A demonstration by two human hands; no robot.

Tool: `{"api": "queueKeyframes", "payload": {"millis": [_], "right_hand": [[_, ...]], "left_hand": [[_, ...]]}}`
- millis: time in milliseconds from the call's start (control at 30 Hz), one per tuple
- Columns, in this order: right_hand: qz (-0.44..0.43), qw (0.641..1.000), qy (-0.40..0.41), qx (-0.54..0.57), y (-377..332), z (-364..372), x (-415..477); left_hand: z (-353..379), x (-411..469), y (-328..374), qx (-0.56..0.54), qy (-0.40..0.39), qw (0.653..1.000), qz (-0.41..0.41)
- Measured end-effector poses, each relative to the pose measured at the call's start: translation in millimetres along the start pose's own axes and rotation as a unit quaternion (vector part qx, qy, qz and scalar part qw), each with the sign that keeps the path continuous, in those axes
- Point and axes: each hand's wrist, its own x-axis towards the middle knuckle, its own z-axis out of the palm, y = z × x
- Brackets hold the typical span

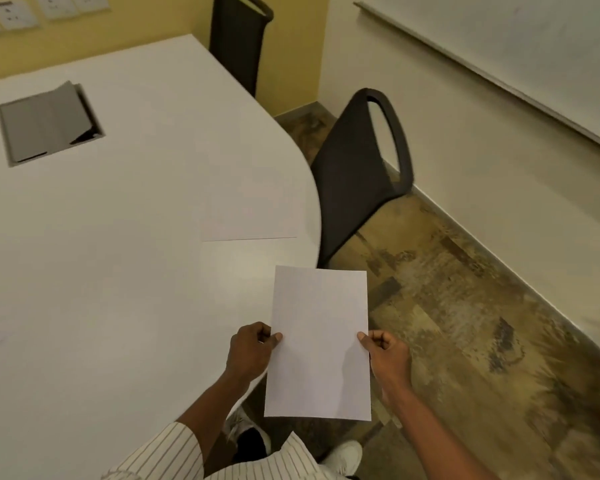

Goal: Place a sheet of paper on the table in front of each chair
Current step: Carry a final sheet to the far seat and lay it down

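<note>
Head cam | both hands, left hand (249, 351) and right hand (383, 351), pinched a plain white sheet (319, 344) by its long edges | long axis pointed away from the person, over the rounded white table (118, 254) edge | another flat sheet (250, 216) lay on the table by the dark chair (354, 168)

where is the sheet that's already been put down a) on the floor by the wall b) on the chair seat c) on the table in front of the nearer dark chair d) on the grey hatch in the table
c: the placed sheet lies flat on the white table near its curved edge, in front of the nearer dark chair; both hands hold another sheet.
</note>
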Motion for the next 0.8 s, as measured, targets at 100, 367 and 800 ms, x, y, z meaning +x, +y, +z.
{"api": "queueKeyframes", "payload": {"millis": [100,367,800], "right_hand": [[0.015,0.999,0.024,0.015,14.0,-50.8,4.4],[0.035,0.993,0.099,0.051,40.3,-170.5,29.8],[0.066,0.968,0.205,0.132,50.5,-290.8,81.6]], "left_hand": [[50.5,-19.9,20.1,0.034,-0.011,0.999,0.012],[170.1,-47.5,67.3,0.146,-0.041,0.986,0.066],[302.5,-20.1,165.6,0.184,-0.138,0.968,0.101]]}}
